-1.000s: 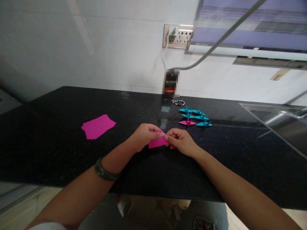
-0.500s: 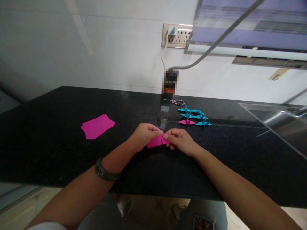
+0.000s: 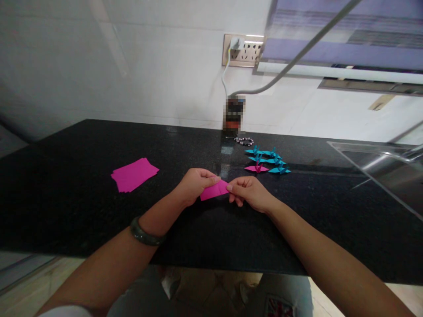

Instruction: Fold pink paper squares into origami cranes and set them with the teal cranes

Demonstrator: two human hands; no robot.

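Note:
A folded piece of pink origami paper (image 3: 214, 189) is held between my two hands, just above the black countertop (image 3: 198, 237). My left hand (image 3: 196, 185) pinches its upper left part, thumb on top. At its right corner, my right hand (image 3: 249, 192) grips the paper between thumb and forefinger, the other fingers curled below. A crease runs across the paper near its right side. To the left lies a stack of pink paper sheets (image 3: 135, 175). Beyond my right hand stand several blue paper cranes (image 3: 279, 170) and one pink paper crane (image 3: 257, 169).
A beaded bracelet (image 3: 243, 141) lies near the wall, by a blurred-out object (image 3: 234, 116) with a cable. A metal sink (image 3: 390, 171) is set into the counter at the right. A power socket (image 3: 243, 50) with a plug is on the wall.
My left hand has shifted slightly left and my right thumb now sits at the paper's right corner, so more of the pink paper shows between the hands.

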